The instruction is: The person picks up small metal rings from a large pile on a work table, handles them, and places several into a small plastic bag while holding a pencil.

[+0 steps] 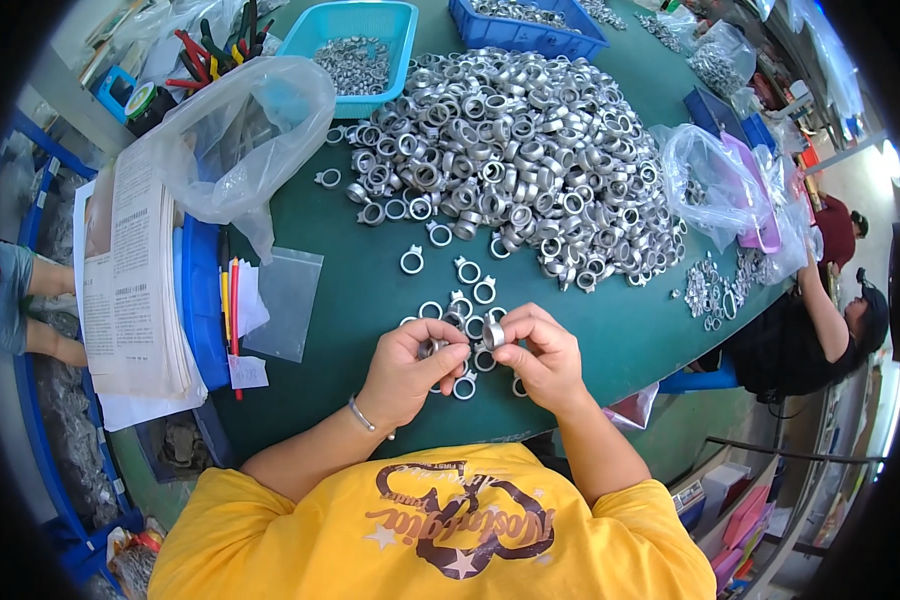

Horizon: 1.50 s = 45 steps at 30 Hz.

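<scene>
Between the thumb and fingers of my right hand (545,362) is a silver metal ring (492,336), held up near the table's front edge. My left hand (410,368) is closed on another metal ring (429,348), partly covered by its fingers. Several loose rings (465,386) lie on the green table (360,285) under and just beyond both hands. Past them rises a big heap of the same small rings (515,150), many with a little lug on the side.
Behind the heap stand a turquoise basket (407,50) and a blue crate (570,45) of metal parts. At left are a plastic bag (240,130), newspapers (135,290) and pencils (235,310). A clear bag (705,185) and a seated person (810,330) are at right.
</scene>
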Available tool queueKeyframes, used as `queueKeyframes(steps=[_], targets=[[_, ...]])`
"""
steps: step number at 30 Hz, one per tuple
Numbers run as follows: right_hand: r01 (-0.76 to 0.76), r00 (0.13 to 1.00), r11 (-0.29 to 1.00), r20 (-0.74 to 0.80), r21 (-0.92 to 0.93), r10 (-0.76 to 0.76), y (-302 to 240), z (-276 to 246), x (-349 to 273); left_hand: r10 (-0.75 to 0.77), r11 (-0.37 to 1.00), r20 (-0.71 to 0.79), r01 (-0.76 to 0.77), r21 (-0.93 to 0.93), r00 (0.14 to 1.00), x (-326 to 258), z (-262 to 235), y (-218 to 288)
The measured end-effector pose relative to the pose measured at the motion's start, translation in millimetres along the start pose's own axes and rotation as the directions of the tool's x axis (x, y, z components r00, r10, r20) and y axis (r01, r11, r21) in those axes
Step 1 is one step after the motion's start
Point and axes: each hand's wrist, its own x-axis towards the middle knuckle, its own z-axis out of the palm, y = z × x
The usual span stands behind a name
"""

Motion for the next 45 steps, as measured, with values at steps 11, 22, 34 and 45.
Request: queueKeyframes(steps=[11,22,34,45], targets=[[0.302,0.953,0.915,0.088,-0.267,-0.289,-11,13,3,0.016,0.998,0.059,-0.019,0.052,0.998,-1,-1,1],[0.466,0.869,0.771,0.061,-0.434,-0.490,-6,11,0,0.042,0.982,0.024,-0.046,0.181,0.999,-2,1,0],[0.306,0.932,0.906,-0.100,-0.293,-0.347,-7,9,-6,0.216,0.951,-0.005,-0.209,0.227,0.976,-1,0,-1],[0.218,0.960,0.951,-0.225,0.217,-0.169,-1,22,-14,0.183,0.963,-0.064,-0.165,0.214,0.981,0,0,-2]])
